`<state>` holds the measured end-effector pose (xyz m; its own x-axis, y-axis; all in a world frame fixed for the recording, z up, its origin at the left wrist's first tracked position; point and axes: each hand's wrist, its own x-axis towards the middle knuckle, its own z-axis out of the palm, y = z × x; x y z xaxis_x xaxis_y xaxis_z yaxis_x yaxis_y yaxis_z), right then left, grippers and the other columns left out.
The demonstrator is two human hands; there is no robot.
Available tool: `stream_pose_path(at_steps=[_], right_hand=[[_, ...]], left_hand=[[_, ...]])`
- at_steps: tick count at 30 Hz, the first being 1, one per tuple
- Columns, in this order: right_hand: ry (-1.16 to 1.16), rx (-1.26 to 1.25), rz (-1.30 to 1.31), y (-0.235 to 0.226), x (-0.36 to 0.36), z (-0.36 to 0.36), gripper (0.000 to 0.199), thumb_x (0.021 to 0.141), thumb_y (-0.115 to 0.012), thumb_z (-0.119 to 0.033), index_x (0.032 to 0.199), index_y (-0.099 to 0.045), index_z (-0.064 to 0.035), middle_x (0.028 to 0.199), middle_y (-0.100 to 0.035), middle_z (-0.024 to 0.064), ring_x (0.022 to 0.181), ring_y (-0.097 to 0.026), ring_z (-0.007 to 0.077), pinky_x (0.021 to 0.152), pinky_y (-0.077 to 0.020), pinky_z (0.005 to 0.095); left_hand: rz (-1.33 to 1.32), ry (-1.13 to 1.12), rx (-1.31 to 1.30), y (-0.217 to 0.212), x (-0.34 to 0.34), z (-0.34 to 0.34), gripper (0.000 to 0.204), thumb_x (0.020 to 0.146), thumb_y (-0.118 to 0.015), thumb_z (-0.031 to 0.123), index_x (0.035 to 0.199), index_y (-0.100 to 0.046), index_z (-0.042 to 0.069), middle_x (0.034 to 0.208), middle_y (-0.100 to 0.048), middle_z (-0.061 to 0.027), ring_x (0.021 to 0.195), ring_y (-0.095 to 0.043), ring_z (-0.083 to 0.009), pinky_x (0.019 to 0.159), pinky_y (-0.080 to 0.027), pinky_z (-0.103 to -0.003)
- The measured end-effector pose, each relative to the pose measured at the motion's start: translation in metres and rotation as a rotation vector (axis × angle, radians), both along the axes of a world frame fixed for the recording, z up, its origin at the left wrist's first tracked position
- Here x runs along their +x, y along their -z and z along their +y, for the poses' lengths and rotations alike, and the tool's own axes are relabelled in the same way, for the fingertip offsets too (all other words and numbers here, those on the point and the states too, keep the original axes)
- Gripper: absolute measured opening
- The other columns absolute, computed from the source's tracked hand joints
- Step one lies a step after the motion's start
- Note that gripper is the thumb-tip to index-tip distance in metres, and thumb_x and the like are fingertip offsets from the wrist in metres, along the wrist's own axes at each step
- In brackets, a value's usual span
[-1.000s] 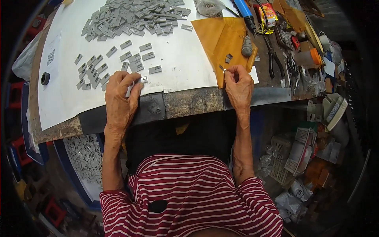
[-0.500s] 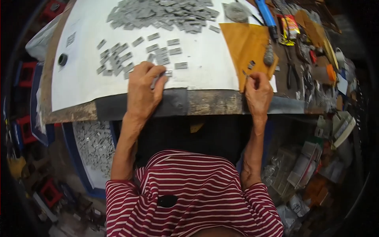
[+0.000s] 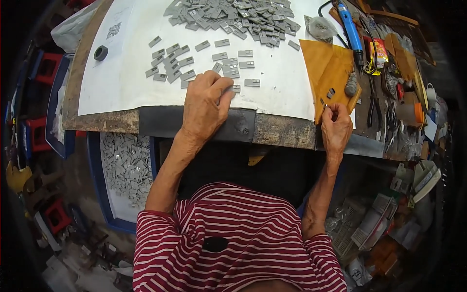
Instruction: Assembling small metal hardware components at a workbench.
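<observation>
My left hand (image 3: pixel 206 104) rests at the front of the white sheet (image 3: pixel 287 92) with its fingers curled and closed. A small flat grey rectangular piece (image 3: pixel 236 89) shows beside its fingertips; whatever lies inside the grip is hidden. Other grey pieces (image 3: pixel 173 65), each with a dark slot or hole, lie loosely grouped just beyond. To the right, my right hand (image 3: pixel 337 127) pinches a small shiny metal piece (image 3: pixel 325 105) between thumb and finger, over the orange-brown card (image 3: pixel 323 63). Small dark metal pieces (image 3: pixel 331 92) lie on the card close to those fingertips.
A large heap of grey pieces (image 3: pixel 233 17) covers the far side. A blue power screwdriver (image 3: pixel 351 31), pliers (image 3: pixel 374 109) and clutter line the right. A black ring (image 3: pixel 100 53) sits at left. Below the table edge stands a blue-rimmed tray (image 3: pixel 114 221) of small grey parts.
The whole view has shifted, so the table appears farther right. A grey piece visible earlier between my left thumb and finger is now hidden. My right hand keeps its pinch near the dark pieces.
</observation>
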<state>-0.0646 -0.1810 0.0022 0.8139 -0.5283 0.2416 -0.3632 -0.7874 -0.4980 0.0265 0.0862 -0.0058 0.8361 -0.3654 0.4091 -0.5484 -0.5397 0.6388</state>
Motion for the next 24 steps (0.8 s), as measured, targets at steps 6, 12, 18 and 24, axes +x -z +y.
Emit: stream_pose_path(at_steps=[6, 12, 18, 24], right_hand=[[-0.018, -0.021, -0.038, -0.001, 0.0, -0.001, 0.011, 0.078, -0.057, -0.009, 0.078, -0.054, 0.0021, 0.071, -0.058, 0.0164, 0.065, -0.058, 0.0326, 0.06, -0.0446, 0.0399], [-0.036, -0.036, -0.029, 0.003, -0.003, -0.006, 0.012, 0.08, -0.058, -0.009, 0.082, -0.056, 0.0027, 0.071, -0.059, 0.0131, 0.065, -0.057, 0.0244, 0.061, -0.0452, 0.0348], [0.008, -0.029, -0.052, -0.001, -0.011, -0.009, 0.006, 0.078, -0.056, -0.007, 0.081, -0.056, -0.0014, 0.076, -0.06, 0.016, 0.071, -0.059, 0.0341, 0.064, -0.0457, 0.0401], [0.003, 0.07, -0.101, 0.001, -0.009, -0.008, 0.005, 0.077, -0.057, -0.006, 0.081, -0.057, -0.0017, 0.072, -0.058, 0.0139, 0.064, -0.059, 0.0287, 0.059, -0.0451, 0.0362]], left_hand=[[0.018, 0.005, -0.009, -0.002, 0.0, -0.001, 0.017, 0.071, -0.066, 0.005, 0.087, -0.063, 0.003, 0.08, -0.055, -0.0094, 0.077, -0.053, -0.0266, 0.071, -0.041, -0.036], [0.034, -0.015, -0.001, -0.003, -0.001, -0.003, 0.017, 0.072, -0.065, 0.004, 0.088, -0.063, 0.001, 0.081, -0.055, -0.01, 0.078, -0.053, -0.0265, 0.071, -0.041, -0.036], [0.009, 0.009, -0.005, -0.002, -0.001, -0.007, 0.015, 0.072, -0.062, 0.002, 0.087, -0.06, 0.0, 0.08, -0.054, -0.0115, 0.076, -0.052, -0.0285, 0.07, -0.041, -0.037], [0.046, 0.002, -0.033, -0.008, -0.002, -0.003, 0.015, 0.072, -0.062, -0.001, 0.087, -0.058, -0.001, 0.078, -0.054, -0.0126, 0.074, -0.053, -0.0294, 0.068, -0.042, -0.037]])
